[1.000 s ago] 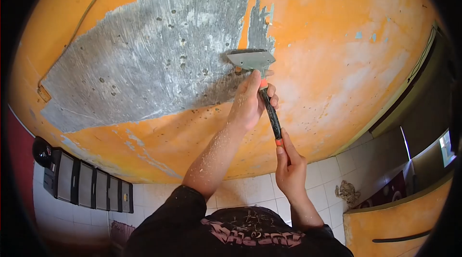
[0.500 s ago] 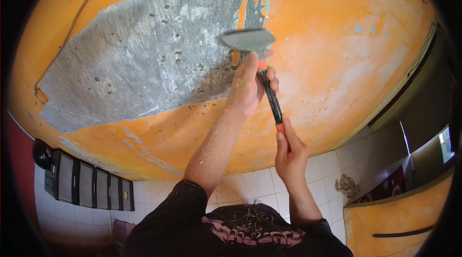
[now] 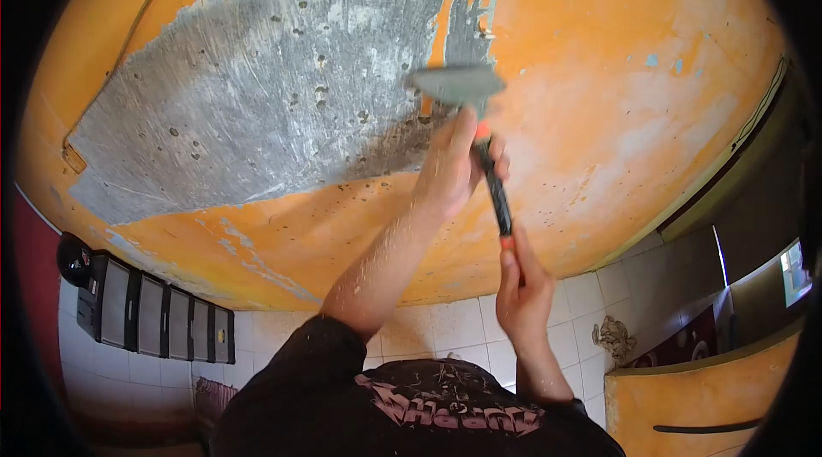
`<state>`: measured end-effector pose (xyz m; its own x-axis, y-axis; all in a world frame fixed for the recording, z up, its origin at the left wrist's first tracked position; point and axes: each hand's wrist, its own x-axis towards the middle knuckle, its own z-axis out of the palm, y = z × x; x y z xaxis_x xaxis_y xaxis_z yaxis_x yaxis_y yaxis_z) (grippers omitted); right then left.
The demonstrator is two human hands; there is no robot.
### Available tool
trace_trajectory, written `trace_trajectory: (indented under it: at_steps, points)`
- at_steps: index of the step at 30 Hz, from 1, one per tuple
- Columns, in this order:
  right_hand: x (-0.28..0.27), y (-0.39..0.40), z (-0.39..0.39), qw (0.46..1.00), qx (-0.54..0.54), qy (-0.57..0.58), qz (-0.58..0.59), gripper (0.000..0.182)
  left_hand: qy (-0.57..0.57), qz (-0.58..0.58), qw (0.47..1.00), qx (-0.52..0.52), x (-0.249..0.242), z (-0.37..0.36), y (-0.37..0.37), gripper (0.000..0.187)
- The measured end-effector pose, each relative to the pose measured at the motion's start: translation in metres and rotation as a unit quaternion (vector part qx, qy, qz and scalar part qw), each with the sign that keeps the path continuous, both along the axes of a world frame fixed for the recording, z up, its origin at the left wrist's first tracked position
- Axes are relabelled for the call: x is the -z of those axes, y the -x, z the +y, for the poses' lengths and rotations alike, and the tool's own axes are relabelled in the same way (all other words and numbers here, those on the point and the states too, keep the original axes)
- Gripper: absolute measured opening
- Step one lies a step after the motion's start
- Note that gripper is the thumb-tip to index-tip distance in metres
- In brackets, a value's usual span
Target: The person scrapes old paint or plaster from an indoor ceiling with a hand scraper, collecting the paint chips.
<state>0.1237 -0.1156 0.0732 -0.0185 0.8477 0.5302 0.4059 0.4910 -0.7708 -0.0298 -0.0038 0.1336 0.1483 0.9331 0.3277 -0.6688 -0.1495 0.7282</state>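
A long-handled scraper [image 3: 499,191] with a wide grey blade lies against the orange wall [image 3: 591,123], its blade blurred by motion. Near the blade, my left hand [image 3: 452,164] wraps round the upper handle with the thumb pointing up along the neck. My right hand [image 3: 524,290] grips the lower end of the handle by its orange tip. Left of the blade spreads a large bare grey patch [image 3: 282,71] with dark pits in it. A narrow ragged grey strip [image 3: 467,37] runs up just above the blade. Pale paint flakes dot my left forearm.
A black drawer unit [image 3: 163,311] stands at the lower left, with a round black object [image 3: 75,260] at its end. A crumpled cloth [image 3: 614,335] lies on the white tiled floor [image 3: 458,320]. A low orange wall [image 3: 685,406] is at lower right. A cable [image 3: 137,37] runs down the upper left.
The scraper and both hands have shifted slightly down and right in view. The camera view has also moved a little. Both hands keep their hold.
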Motion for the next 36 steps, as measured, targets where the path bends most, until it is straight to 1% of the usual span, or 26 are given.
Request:
trace_trajectory:
  at_steps: [1, 2, 3, 6, 9, 12, 15, 18, 21, 24, 25, 28, 29, 30, 31, 32, 34, 36]
  points:
    - [0.011, -0.003, 0.0, 1.0, -0.004, -0.004, -0.002, 0.037, 0.014, -0.005, 1.0, 0.002, 0.017, -0.005, -0.001, 0.053]
    - [0.021, -0.005, 0.0, 1.0, -0.008, -0.01, -0.005, 0.037, 0.027, -0.011, 1.0, 0.004, 0.024, -0.004, -0.001, 0.052]
    - [0.02, -0.004, 0.0, 1.0, -0.011, -0.01, -0.008, 0.037, 0.004, -0.007, 1.0, 0.001, 0.022, -0.001, -0.001, 0.051]
    - [-0.003, -0.005, -0.006, 0.999, -0.013, 0.047, 0.008, 0.037, 0.006, 0.025, 1.0, -0.013, 0.012, 0.003, 0.001, 0.051]
    - [0.001, -0.008, -0.004, 0.999, 0.0, 0.044, 0.0, 0.038, 0.004, 0.019, 1.0, -0.016, 0.016, 0.001, -0.001, 0.05]
    - [0.029, -0.009, 0.001, 0.999, 0.021, -0.024, -0.025, 0.04, 0.012, 0.019, 1.0, -0.01, 0.025, 0.0, -0.005, 0.049]
    - [0.032, -0.003, 0.003, 0.999, 0.02, -0.041, -0.002, 0.041, 0.0, 0.022, 1.0, -0.012, 0.02, 0.005, -0.003, 0.05]
    - [0.018, -0.002, 0.009, 1.0, 0.011, -0.029, 0.002, 0.041, -0.016, 0.035, 0.999, -0.014, 0.01, 0.008, -0.001, 0.051]
    - [-0.001, 0.002, 0.011, 1.0, 0.004, -0.023, 0.01, 0.042, -0.024, 0.032, 0.999, -0.029, -0.015, 0.011, 0.002, 0.052]
    - [-0.034, 0.0, 0.014, 1.0, -0.002, -0.03, -0.001, 0.041, -0.04, 0.021, 0.998, -0.051, -0.036, 0.011, -0.001, 0.053]
    - [-0.034, -0.001, 0.013, 1.0, -0.004, -0.019, -0.007, 0.041, -0.05, 0.02, 0.997, -0.059, -0.04, 0.011, -0.001, 0.053]
    - [-0.027, -0.006, 0.006, 1.0, -0.007, -0.01, -0.018, 0.04, 0.012, 0.005, 0.998, -0.058, -0.023, 0.002, -0.005, 0.055]
    - [-0.015, -0.007, 0.006, 1.0, -0.008, -0.021, -0.02, 0.04, -0.001, 0.006, 0.999, -0.053, -0.023, 0.003, -0.005, 0.056]
    - [-0.015, -0.006, 0.009, 0.999, -0.008, -0.031, -0.022, 0.04, -0.014, 0.007, 0.999, -0.048, -0.023, 0.005, -0.004, 0.056]
    - [-0.019, -0.004, 0.012, 0.998, -0.008, -0.059, -0.019, 0.04, -0.02, 0.009, 0.999, -0.042, -0.024, 0.004, -0.004, 0.057]
    - [-0.028, -0.004, 0.014, 0.999, -0.001, -0.035, -0.022, 0.04, -0.03, 0.004, 0.999, -0.045, -0.029, 0.008, -0.003, 0.052]
    - [-0.057, -0.001, 0.016, 0.999, 0.008, 0.014, -0.032, 0.04, -0.049, -0.008, 0.997, -0.056, -0.055, 0.02, -0.002, 0.046]
    - [-0.05, 0.001, 0.015, 1.0, -0.004, -0.011, -0.014, 0.041, -0.03, -0.006, 0.998, -0.052, -0.055, 0.016, 0.0, 0.048]
